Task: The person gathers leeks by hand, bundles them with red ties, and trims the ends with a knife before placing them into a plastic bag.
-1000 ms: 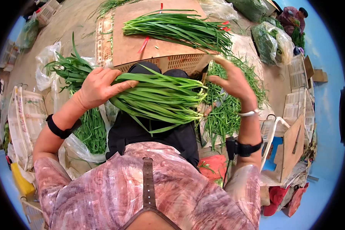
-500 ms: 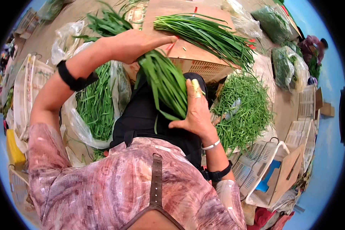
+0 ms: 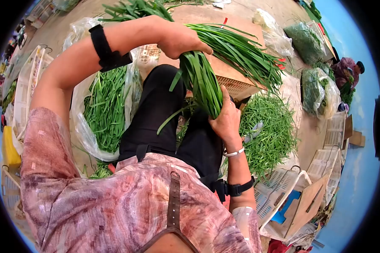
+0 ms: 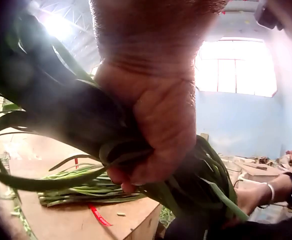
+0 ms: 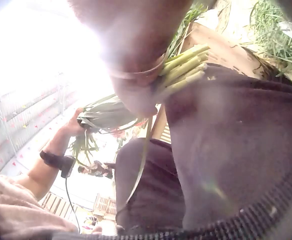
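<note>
A bunch of leafy Chinese chives [image 3: 200, 82] hangs at a slant over the person's knees. At its upper part, the left hand [image 3: 179, 40] grips the leaves, and in the left wrist view this hand [image 4: 158, 125] has its fingers curled round them. Lower down, the right hand [image 3: 227, 122] holds the stem end, its thumb side along the leaves. Pale cut stems [image 5: 186, 67] stick out past the right hand in the right wrist view. Leaf tips [image 3: 137, 10] spread beyond the left forearm. Past the hands, a second bunch of thin chives [image 3: 236, 46] lies on a board.
The board [image 3: 185, 14] tops a crate in front of the knees. A plastic bag of greens [image 3: 107, 114] is at the left; a heap of loose trimmings [image 3: 268, 130] lies at the right. White crates [image 3: 278, 189] stand beside the right arm. Another person [image 3: 348, 76] is farther back.
The bunch went from lying crosswise over the lap to slanting, stems toward the person. The left hand moved up and right; the right hand came from beside the stems to holding them.
</note>
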